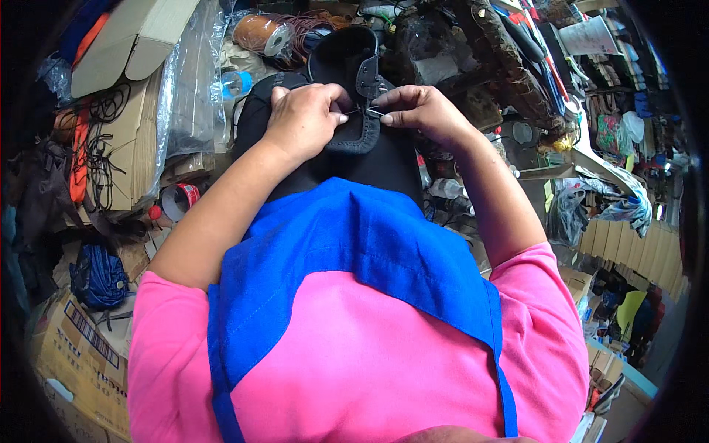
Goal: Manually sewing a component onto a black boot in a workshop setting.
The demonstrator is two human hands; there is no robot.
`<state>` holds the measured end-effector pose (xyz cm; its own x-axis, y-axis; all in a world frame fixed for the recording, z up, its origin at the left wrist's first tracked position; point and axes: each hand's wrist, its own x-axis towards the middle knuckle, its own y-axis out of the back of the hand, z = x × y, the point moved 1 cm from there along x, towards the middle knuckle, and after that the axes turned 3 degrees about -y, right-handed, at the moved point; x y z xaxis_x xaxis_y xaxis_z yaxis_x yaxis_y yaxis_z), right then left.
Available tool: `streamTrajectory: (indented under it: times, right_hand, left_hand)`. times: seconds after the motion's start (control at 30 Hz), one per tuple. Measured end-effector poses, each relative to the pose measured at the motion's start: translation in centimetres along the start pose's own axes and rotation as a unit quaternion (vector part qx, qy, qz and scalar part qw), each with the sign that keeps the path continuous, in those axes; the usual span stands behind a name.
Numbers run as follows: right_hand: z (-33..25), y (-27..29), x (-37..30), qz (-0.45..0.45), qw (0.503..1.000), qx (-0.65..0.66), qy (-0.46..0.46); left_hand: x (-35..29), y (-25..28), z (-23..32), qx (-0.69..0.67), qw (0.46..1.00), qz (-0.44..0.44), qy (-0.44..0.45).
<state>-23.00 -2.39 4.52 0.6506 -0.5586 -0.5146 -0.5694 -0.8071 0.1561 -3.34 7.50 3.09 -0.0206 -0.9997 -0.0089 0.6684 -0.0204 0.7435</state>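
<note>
Top middle of the frame, the left hand [304,117] and right hand [422,112] pinch a thin thread [362,111] over the black shoe piece [354,88] — pull too hard and it may snap or slip.

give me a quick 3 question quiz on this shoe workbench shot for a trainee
1. True or false: both hands pinch a thin dark lace or thread at the black shoe upper.
2. Which thing lies closest to the left hand? A) brown cord spool B) blue cord bundle C) red tape roll
3. What colour is the apron worn over the pink shirt?

Key: 1 true: left hand and right hand meet on the thread at the upper. 2 A. 3 blue.
</note>
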Motion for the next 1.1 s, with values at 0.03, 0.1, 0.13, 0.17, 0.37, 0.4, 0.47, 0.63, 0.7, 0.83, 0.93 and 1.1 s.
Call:
streamTrajectory:
  times: [0.03, 0.1, 0.13, 0.17, 0.37, 0.4, 0.47, 0.63, 0.7, 0.83, 0.93, 1.1]
  right_hand:
    - [-0.1, 0.0, 0.1, -0.009, 1.0, 0.012, -0.006]
    - [-0.1, 0.1, 0.3, -0.012, 1.0, -0.003, 0.0]
    - [-0.1, 0.1, 0.4, -0.016, 1.0, -0.017, 0.005]
    - [0.0, 0.2, 0.4, -0.014, 1.0, -0.018, 0.005]
    - [-1.0, -0.2, -1.0, 0.004, 0.994, -0.101, 0.039]
    - [-0.7, -0.2, -1.1, 0.02, 0.993, -0.115, 0.035]
    - [-0.5, -0.4, -1.5, 0.036, 0.991, -0.129, 0.029]
    - [-0.6, -1.4, -2.1, 0.091, 0.985, -0.132, 0.06]
    - [-0.3, -1.4, -1.9, 0.077, 0.993, -0.078, 0.037]
    - [-0.1, -0.9, -1.0, 0.024, 0.999, 0.022, 0.014]
    - [0.1, -0.6, -0.2, 0.008, 0.999, 0.031, 0.031]
    - [0.0, -0.2, 0.9, -0.001, 1.0, -0.006, -0.001]
  left_hand:
    - [0.2, -0.1, 0.0, -0.002, 1.0, -0.006, 0.011]
    - [0.5, -0.2, 0.0, -0.004, 1.0, -0.006, 0.011]
    - [0.5, -0.4, 0.0, -0.005, 1.0, -0.006, 0.011]
    - [0.6, -0.4, 0.0, -0.005, 1.0, -0.006, 0.01]
    - [0.6, -0.4, -1.7, -0.06, 0.99, 0.081, -0.098]
    - [0.5, -0.4, -1.7, -0.081, 0.986, 0.091, -0.116]
    - [0.3, -0.4, -1.8, -0.102, 0.98, 0.101, -0.135]
    - [-0.1, -0.6, -1.7, -0.128, 0.981, 0.084, -0.117]
    - [-0.1, -0.5, -1.5, -0.121, 0.987, 0.063, -0.08]
    - [0.5, -0.6, -1.0, -0.038, 0.998, 0.028, -0.043]
    - [1.1, -0.6, -0.8, -0.068, 0.998, -0.015, -0.011]
    - [1.7, -0.9, -0.3, -0.03, 0.999, -0.042, 0.0]
